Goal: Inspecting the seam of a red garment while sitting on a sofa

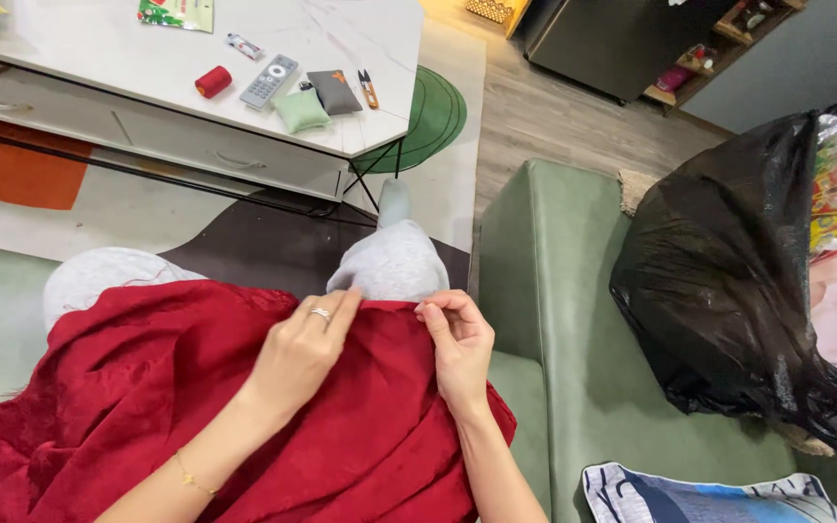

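Pinching the red cloth [147,407] edge, right hand [462,349] closed (needle unseen); left hand [302,353] lies flat.

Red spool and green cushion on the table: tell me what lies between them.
In the head view, a grey remote control lies between the red spool and the green cushion.

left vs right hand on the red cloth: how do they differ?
The left hand lies flat on the red cloth, fingers stretched toward its top edge; the right hand is curled, fingertips pinched together at that edge. The left hand wears a ring, with a thin bracelet on its wrist; the right hand shows neither. The left forearm crosses over the cloth; the right comes up along its right side. Both touch the same edge, over the lap.
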